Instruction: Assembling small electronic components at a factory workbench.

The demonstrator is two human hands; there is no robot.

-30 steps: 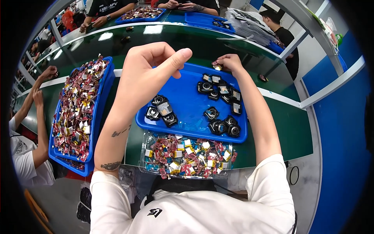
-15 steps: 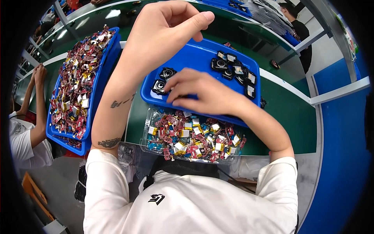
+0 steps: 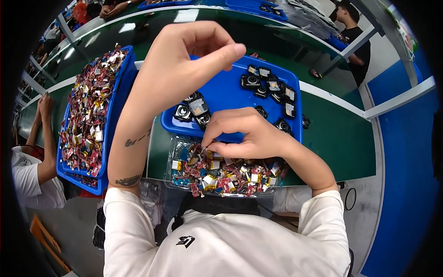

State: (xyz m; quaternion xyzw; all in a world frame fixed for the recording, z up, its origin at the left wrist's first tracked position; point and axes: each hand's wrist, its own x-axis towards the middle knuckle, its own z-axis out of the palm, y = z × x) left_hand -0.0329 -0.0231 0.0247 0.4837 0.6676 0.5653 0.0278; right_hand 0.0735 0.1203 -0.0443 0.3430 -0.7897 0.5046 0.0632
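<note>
A clear shallow tray (image 3: 171, 159) lies at the near edge of the green counter (image 3: 341, 138), heaped with small red, gold and blue parts (image 3: 226, 177). The right hand (image 3: 244, 136) pinches into this heap at its upper left. Just behind lies a blue tray (image 3: 226, 90) of small black round modules (image 3: 196, 111); the left hand (image 3: 184, 64) is raised above it, fingertips pinched.

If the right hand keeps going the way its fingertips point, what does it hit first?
The right hand points down and to the person's left, into the clear tray of small red and gold parts. Its fingertips look already at that pile, though depth is uncertain.
</note>
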